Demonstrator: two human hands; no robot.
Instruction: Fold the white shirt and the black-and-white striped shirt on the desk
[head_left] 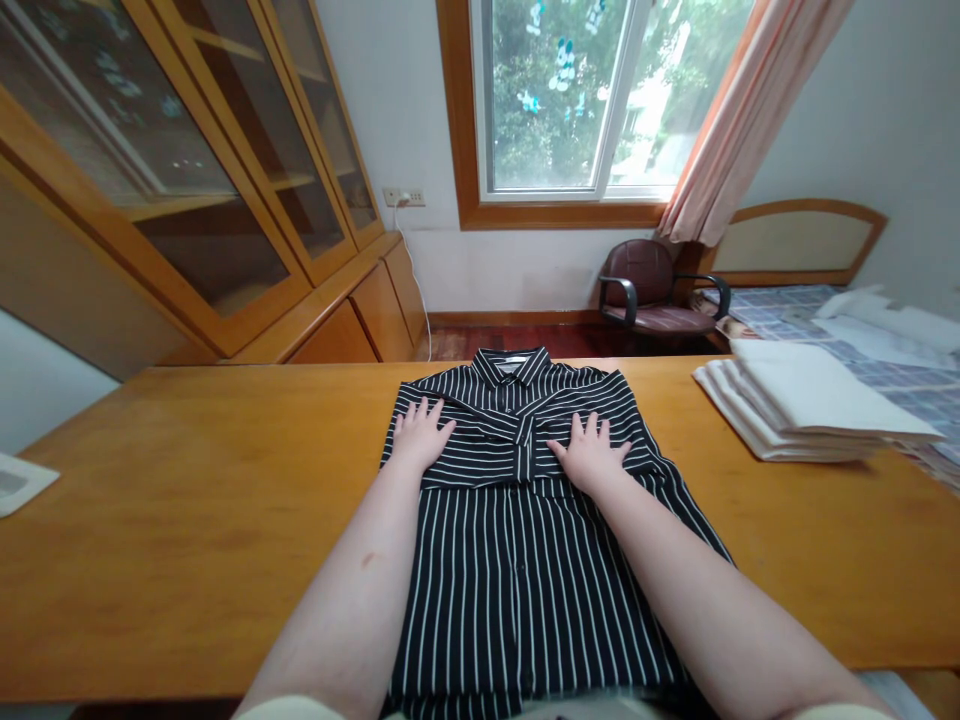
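Clock centred on crossed sleeves (474, 462). We are noting striped shirt (487, 570) lying front-up on table (225, 520), lower end running to six; overhang, if any, could be dragging it. Left hand (421, 437) resting open, fingers spread, at nine; right hand (592, 456) likewise at three. We are judging sleeves liable to creasing or shifting if palms slide unevenly. White stack (832, 390) sitting clear, three. Collar (489, 370) lying by far edge, twelve: forward push could tip it over.
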